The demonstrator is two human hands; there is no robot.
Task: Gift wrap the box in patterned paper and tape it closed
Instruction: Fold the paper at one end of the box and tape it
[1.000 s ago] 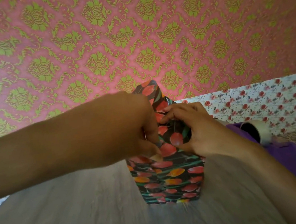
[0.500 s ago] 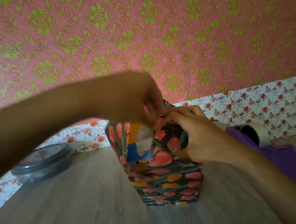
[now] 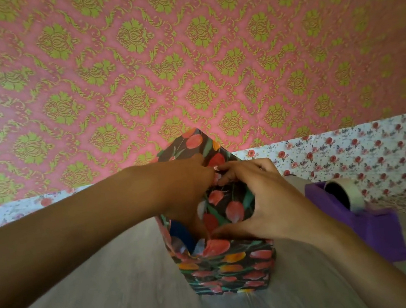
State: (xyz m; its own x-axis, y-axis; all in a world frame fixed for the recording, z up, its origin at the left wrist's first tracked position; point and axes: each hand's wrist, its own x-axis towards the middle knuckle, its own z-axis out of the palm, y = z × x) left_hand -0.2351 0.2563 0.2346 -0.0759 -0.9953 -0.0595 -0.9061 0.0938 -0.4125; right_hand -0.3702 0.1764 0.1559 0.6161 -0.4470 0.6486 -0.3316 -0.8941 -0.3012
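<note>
A: Where is the box (image 3: 227, 272), and which way does it point?

B: It stands on end in the middle of the table (image 3: 99, 296), long axis upright, wrapped in dark paper (image 3: 230, 209) printed with red and orange tulips. The top end is open. The rear flap (image 3: 195, 142) rises to a point against the pink and green wall (image 3: 183, 53).

A: And the hands?

B: The right hand (image 3: 263, 205) is spread over the folded-in right flap, thumb pressing low, forefinger at the top. The left hand (image 3: 183, 190) reaches into the open end. Its fingers are hidden, so I cannot tell its grip.

A: Any room around it?

B: Bare table lies left and in front. A purple tape dispenser (image 3: 377, 229) with its roll of tape (image 3: 351, 191) sits near on the right, apart from the box. A flowered sheet (image 3: 377, 151) lines the table's far edge.
</note>
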